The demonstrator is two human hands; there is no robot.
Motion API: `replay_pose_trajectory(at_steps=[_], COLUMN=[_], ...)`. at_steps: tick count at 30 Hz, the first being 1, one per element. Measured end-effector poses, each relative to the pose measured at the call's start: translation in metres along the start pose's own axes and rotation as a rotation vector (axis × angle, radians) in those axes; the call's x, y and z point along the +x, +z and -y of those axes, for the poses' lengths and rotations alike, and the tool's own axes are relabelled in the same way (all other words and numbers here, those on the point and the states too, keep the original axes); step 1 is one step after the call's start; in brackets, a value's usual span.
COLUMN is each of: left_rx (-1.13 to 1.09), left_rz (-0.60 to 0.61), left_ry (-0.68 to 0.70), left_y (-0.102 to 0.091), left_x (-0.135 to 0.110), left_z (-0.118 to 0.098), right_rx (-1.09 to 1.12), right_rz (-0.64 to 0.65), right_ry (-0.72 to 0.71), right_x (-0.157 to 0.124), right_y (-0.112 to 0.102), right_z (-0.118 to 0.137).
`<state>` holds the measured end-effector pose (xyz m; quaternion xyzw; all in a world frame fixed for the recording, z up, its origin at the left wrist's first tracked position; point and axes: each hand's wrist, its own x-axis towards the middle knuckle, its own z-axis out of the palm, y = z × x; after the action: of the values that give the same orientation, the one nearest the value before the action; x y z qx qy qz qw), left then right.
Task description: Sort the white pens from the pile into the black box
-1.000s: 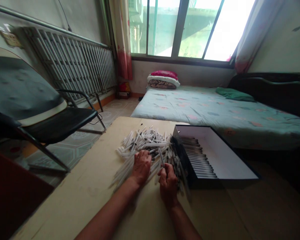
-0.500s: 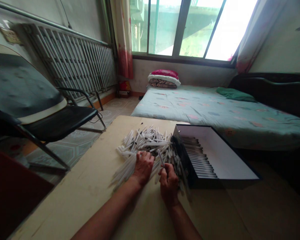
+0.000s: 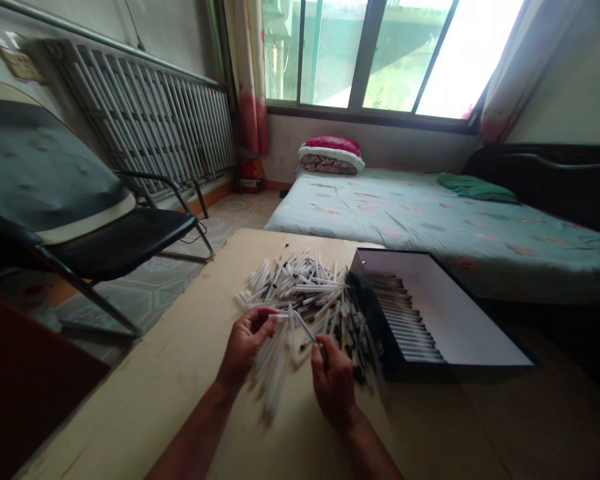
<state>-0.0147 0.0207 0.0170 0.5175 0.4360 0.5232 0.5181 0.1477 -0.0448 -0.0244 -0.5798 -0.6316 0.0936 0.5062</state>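
My left hand (image 3: 247, 340) is closed in a pinch on a thin white pen barrel (image 3: 280, 316) that points right. My right hand (image 3: 334, 377) is closed around a slim pen (image 3: 306, 328), whose far end slants up and left toward that barrel. I cannot tell whether the two pieces touch. Beyond and beneath both hands spreads a loose pile of white pen barrels (image 3: 300, 283), with dark-tipped pieces (image 3: 353, 347) mixed in on the right side. In a dark open box (image 3: 480, 327) to the right, a row of pens (image 3: 410, 327) lies side by side.
The pile and box rest on a pale tabletop (image 3: 180, 373). A bed (image 3: 380, 203) adjoins its far edge, under a window. On the left stand a black chair (image 3: 120, 247) and a metal rail frame (image 3: 150, 113). A small black piece (image 3: 287, 245) lies near the table's far edge.
My left hand has come out of the pile, toward the left and nearer me, with a white pen barrel in its fingers. My right hand has lowered slightly, its pen tilting further left.
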Motion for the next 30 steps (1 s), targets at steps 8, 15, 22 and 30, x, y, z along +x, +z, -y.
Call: replay_pose_trajectory(at_steps=[8,15,22,30], left_rx=[-0.41,-0.345,-0.231,-0.025], left_rz=[-0.075,-0.001,0.029,-0.026], left_ry=[-0.175,-0.146,-0.11,-0.019], left_y=[-0.018,-0.018,-0.017,-0.003], left_x=[0.002,0.002,0.002,-0.008], left_z=[0.015,0.024,0.023,0.021], right_rx=[-0.031,-0.059,-0.096,-0.262], right_rz=[0.101,0.121,0.131,0.183], right_ry=[-0.193,-0.181,-0.19,-0.233], right_x=[-0.008,-0.009,-0.01,-0.009], right_y=[0.01,0.013,0.016,0.021], right_z=[0.017,0.015,0.017,0.023])
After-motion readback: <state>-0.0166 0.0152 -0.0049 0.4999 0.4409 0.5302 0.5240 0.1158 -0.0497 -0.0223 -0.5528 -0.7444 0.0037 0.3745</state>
